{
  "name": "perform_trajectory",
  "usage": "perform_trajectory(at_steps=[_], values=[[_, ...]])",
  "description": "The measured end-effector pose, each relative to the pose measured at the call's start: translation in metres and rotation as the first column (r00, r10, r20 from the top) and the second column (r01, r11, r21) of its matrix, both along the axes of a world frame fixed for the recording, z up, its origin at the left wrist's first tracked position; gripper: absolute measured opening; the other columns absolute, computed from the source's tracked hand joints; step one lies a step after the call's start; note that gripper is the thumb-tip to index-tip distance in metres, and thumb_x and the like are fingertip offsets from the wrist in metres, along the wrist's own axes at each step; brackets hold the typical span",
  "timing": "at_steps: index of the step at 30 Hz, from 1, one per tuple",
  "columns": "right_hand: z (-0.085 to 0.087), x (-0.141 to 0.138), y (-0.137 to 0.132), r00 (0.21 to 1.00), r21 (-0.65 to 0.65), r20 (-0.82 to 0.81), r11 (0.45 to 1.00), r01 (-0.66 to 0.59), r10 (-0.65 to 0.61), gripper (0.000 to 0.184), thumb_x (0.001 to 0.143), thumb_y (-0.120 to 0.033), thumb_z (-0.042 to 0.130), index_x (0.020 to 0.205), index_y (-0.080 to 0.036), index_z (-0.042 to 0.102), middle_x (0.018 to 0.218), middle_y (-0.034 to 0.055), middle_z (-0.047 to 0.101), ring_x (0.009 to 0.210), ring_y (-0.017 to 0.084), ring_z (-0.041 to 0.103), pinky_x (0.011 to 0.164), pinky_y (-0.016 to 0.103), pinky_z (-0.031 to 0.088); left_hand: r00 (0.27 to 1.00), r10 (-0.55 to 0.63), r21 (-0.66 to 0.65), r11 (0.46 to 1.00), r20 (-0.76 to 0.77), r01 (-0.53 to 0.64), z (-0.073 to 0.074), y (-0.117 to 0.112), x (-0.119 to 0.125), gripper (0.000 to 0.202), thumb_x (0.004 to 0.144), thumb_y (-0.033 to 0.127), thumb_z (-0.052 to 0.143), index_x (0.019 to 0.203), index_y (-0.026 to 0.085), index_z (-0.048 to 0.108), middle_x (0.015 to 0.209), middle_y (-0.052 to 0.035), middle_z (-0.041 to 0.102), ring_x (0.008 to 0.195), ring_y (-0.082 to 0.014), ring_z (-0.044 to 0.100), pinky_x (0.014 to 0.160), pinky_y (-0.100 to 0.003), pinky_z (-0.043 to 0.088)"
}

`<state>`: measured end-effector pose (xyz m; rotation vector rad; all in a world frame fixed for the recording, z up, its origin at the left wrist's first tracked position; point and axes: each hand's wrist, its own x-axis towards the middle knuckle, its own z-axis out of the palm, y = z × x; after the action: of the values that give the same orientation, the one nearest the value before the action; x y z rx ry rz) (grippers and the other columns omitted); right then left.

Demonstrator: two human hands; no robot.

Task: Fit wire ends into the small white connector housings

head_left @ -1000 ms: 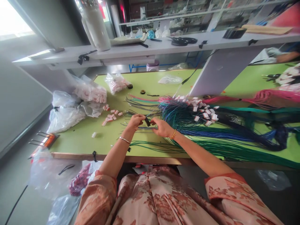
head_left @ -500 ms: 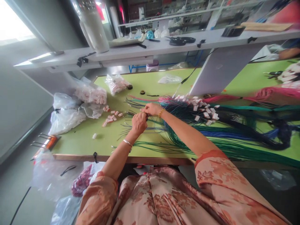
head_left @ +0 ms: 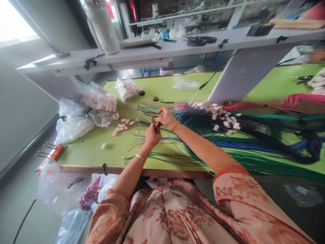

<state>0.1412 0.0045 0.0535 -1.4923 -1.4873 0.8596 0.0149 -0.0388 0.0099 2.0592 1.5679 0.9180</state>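
Observation:
A small roll of black tape [head_left: 153, 120] is between my hands, above the table. My left hand [head_left: 152, 135] is closed on its lower edge. My right hand [head_left: 167, 118] pinches the roll from the right, its thumb by the ring and its index finger bent above. Thin wires [head_left: 146, 107] in dark, green and pink colours run beneath and beside both hands, their bare-looking tips toward the left. White connectors [head_left: 215, 117] cluster on the wire bundle right of my right hand. Several loose pink-and-white connectors [head_left: 120, 127] lie left of my left hand.
Clear bags of connectors [head_left: 100, 101] stand at the back left of the green table [head_left: 88, 154]. Another tape roll [head_left: 155, 99] lies behind my hands. A raised shelf [head_left: 142, 51] crosses the back, with scissors [head_left: 200, 40] on it. An orange pronged holder [head_left: 57, 152] sits at the left edge.
My hands have drawn slightly apart and turned, and the tape roll between them now shows. My left hand has shifted a little down. The wires and connectors lie as before.

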Motion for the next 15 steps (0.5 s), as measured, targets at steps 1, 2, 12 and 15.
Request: perform_trajectory(at_steps=[1, 2, 12, 15], values=[[-0.001, -0.001, -0.004, 0.996, -0.004, -0.087, 1.0, 0.016, -0.017, 0.041, 0.055, -0.023, 0.065, 0.092, -0.02, 0.047, 0.064, -0.0075, 0.05, 0.058, 0.012, 0.049, 0.056, 0.024, 0.042, 1.0, 0.013, -0.034, 0.999, 0.006, -0.012, 0.001, 0.0, 0.0, 0.004, 0.086, 0.022, 0.05, 0.085, 0.021, 0.053, 0.078, -0.0055, 0.067, 0.073, -0.0194, 0.061, 0.068, -0.029, 0.038], [-0.002, -0.001, -0.01, 0.986, -0.001, -0.162, 1.0, 0.029, -0.028, 0.041, 0.054, -0.022, 0.065, 0.089, -0.021, 0.045, 0.063, -0.0079, 0.05, 0.059, 0.012, 0.05, 0.056, 0.024, 0.043, 1.0, 0.024, -0.061, 0.998, 0.001, -0.023, 0.003, 0.0, 0.0, 0.004, 0.086, 0.022, 0.05, 0.084, 0.021, 0.054, 0.079, -0.0053, 0.067, 0.074, -0.0193, 0.061, 0.068, -0.028, 0.039], [-0.029, 0.008, -0.069, 0.974, -0.054, -0.215, 0.996, 0.065, -0.075, 0.046, 0.077, -0.061, 0.052, 0.057, -0.02, 0.045, 0.05, -0.0021, 0.051, 0.052, 0.011, 0.048, 0.051, 0.024, 0.036, 0.998, 0.013, -0.151, 0.988, 0.065, -0.003, 0.01, 0.008, -0.004, 0.012, 0.078, 0.018, 0.051, 0.078, 0.02, 0.063, 0.079, -0.0054, 0.069, 0.077, -0.0187, 0.061, 0.075, -0.029, 0.043], [-0.041, 0.011, -0.065, 0.985, -0.15, -0.158, 0.988, 0.042, -0.066, 0.049, 0.076, -0.06, 0.054, 0.048, -0.02, 0.047, 0.045, -0.0007, 0.052, 0.05, 0.012, 0.05, 0.05, 0.024, 0.035, 0.954, 0.031, -0.312, 0.948, 0.3, 0.067, 0.007, 0.01, -0.002, 0.01, 0.071, 0.022, 0.054, 0.067, 0.018, 0.062, 0.066, -0.0015, 0.062, 0.066, -0.0151, 0.055, 0.066, -0.027, 0.044]])
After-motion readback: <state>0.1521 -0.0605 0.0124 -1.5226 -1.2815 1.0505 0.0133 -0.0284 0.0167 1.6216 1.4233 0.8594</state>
